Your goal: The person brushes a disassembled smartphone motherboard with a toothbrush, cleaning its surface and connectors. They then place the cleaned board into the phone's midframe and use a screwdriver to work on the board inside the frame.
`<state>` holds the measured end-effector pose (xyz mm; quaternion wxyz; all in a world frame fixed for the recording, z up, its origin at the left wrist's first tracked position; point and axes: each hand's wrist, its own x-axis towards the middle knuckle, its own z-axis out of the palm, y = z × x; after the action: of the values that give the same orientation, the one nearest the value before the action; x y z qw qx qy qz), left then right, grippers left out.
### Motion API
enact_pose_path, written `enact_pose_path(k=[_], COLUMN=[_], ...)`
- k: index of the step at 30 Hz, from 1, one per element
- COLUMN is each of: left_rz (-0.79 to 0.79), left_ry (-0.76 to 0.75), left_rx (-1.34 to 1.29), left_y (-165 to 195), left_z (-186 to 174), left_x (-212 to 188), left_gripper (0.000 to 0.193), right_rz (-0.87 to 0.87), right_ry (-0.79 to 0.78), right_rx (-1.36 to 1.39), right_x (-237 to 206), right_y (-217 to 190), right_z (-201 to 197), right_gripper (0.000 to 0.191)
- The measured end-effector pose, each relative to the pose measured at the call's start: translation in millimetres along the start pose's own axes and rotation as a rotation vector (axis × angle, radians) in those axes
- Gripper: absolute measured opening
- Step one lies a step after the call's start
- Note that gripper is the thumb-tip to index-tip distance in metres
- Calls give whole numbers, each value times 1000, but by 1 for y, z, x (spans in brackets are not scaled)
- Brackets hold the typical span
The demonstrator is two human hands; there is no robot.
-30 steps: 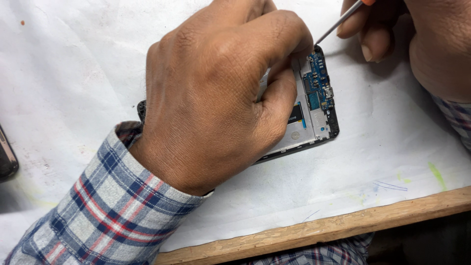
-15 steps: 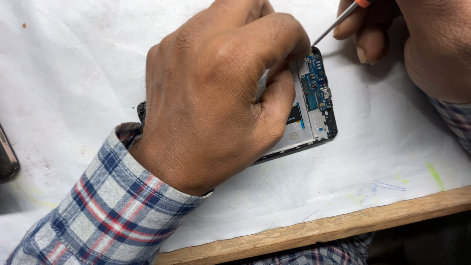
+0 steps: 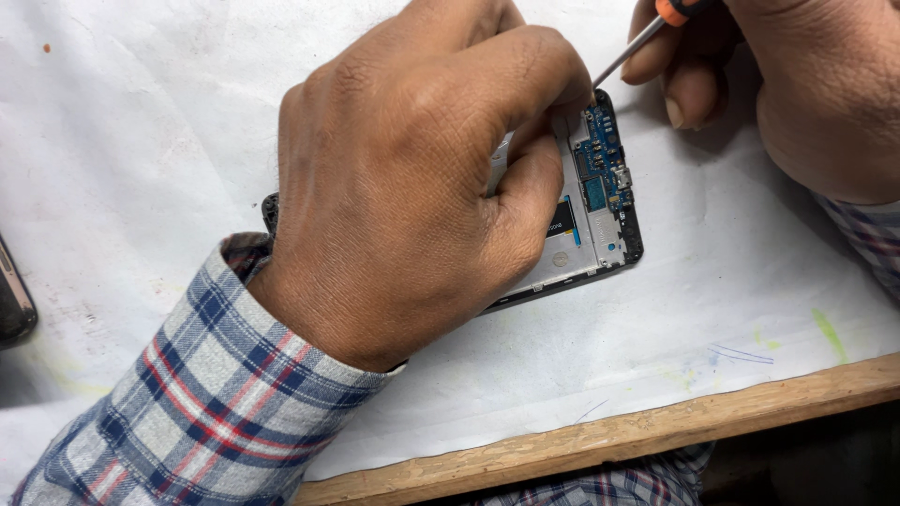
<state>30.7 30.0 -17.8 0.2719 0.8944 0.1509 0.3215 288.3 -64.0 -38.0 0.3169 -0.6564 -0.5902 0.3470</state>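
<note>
Phone chassis (image 3: 600, 220), opened and lying flat on a white, faintly stained paper sheet (image 3: 141, 141) that covers a bench with a raw wooden front edge (image 3: 609, 436). The chassis is a thin rectangular frame, black at the rim and pale metal inside, with a small blue circuit board (image 3: 602, 159) studded with fine components at its 12 o'clock end. The left hand (image 3: 412, 178), emerging from a blue, red and white checked sleeve (image 3: 197, 394), is curled down over most of the chassis and presses it to the sheet, fingers closed around its near long edge; only the end toward 3 o'clock of the hand remains exposed. The right hand (image 3: 806, 84), at 1 o'clock of the chassis, is closed on a slim screwdriver (image 3: 630, 49) with an orange collar and a bright steel shaft. The shaft slants down toward 7 o'clock, and its tip meets the top corner of the frame just beside the left forefinger; whether it sits in a screw head cannot be told, since the finger hides that spot. A dark, flat object (image 3: 14, 305), cut by the picture edge, lies at 9 o'clock, well apart.
</note>
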Motion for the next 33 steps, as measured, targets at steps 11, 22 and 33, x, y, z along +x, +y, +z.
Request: enact_pose_path(k=[11,22,33], left_rz=[-4,-17,-13], left_ry=[21,56,63], left_rx=[16,32,34], left_y=[0,-3,-4], left_z=[2,5,8], left_x=[1,-2,0], left_gripper=[14,13,13], right_rz=[115,216,238], right_ry=[10,-135,-174], right_rx=[-76,-303,-408], right_x=[2,10,17], right_y=[-23,-66,-60], right_z=[1,8,7], right_gripper=[35,20,23])
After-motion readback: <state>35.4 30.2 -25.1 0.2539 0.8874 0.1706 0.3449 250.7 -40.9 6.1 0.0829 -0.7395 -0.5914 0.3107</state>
